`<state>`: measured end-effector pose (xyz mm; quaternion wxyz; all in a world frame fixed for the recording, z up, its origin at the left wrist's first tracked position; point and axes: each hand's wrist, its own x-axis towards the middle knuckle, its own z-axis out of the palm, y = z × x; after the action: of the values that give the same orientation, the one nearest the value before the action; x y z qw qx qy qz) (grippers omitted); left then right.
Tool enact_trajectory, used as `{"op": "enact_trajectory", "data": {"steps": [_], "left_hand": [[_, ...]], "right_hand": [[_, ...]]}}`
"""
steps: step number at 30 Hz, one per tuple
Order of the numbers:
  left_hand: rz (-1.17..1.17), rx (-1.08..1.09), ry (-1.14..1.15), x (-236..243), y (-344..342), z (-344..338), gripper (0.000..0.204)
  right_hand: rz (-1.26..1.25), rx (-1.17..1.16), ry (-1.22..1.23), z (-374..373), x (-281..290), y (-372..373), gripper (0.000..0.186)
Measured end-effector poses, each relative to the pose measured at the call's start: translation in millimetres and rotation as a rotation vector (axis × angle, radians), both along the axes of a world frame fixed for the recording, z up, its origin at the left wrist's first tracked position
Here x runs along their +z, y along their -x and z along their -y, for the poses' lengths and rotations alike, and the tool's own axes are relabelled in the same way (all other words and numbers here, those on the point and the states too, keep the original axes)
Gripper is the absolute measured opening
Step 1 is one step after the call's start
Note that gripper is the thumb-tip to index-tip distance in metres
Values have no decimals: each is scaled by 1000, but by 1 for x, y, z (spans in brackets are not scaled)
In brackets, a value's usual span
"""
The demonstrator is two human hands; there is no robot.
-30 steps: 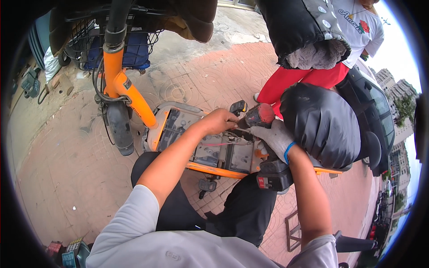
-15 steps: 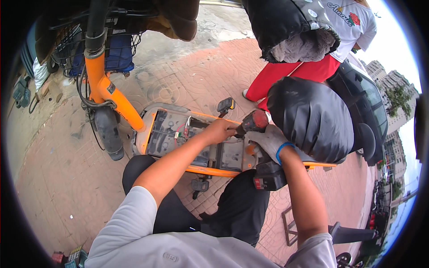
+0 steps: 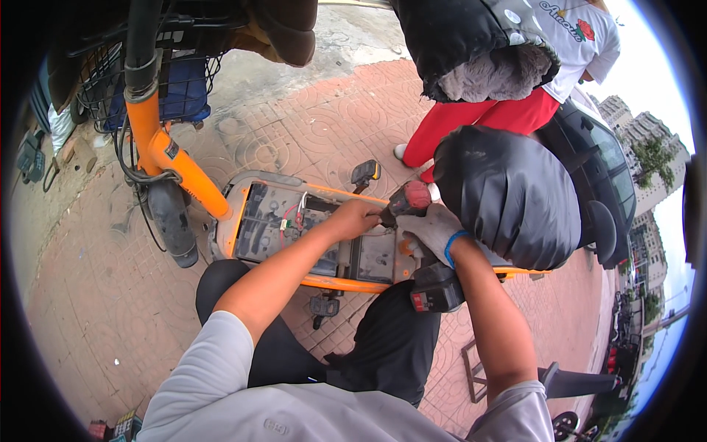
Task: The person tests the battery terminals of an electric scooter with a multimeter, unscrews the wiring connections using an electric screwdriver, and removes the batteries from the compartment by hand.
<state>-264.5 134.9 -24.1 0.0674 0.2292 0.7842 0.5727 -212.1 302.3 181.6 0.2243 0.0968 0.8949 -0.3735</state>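
1. Red-and-black drill [image 3: 411, 199] over orange bike frame [image 3: 346, 283]: looks heavy, rigid; best held by its handle [image 3: 427, 258].
2. Gloved right hand [image 3: 434, 228] wraps it.
3. Left hand [image 3: 355, 219] at its nose; cannot tell whether pinching.

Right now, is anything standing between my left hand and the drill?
Nothing visible. Your bare left hand is right at the front end of the drill, though I can't tell whether the fingertips touch it. Your gloved right hand grips the drill from the other side.
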Motion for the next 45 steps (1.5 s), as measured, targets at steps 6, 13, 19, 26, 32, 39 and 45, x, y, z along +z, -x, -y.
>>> {"op": "enact_trajectory", "data": {"steps": [6, 13, 19, 26, 32, 39, 45], "left_hand": [[-24, 17, -7, -4, 0, -1, 19], [-24, 23, -22, -4, -1, 1, 21], [-14, 9, -42, -7, 2, -3, 22], [-6, 36, -18, -9, 3, -1, 21], [24, 10, -7, -11, 5, -1, 21], [-46, 62, 39, -26, 4, -6, 21], [-104, 88, 138, -29, 2, -13, 28]], "right_hand": [[10, 0, 21, -2, -3, 2, 36], [-5, 21, -26, 5, 1, 2, 34], [18, -34, 11, -2, -9, 7, 35], [35, -34, 41, -2, -13, 12, 33], [48, 15, 32, -6, -22, 17, 28], [4, 56, 32, -1, -26, 20, 26], [29, 28, 32, -6, -25, 22, 27]]}}
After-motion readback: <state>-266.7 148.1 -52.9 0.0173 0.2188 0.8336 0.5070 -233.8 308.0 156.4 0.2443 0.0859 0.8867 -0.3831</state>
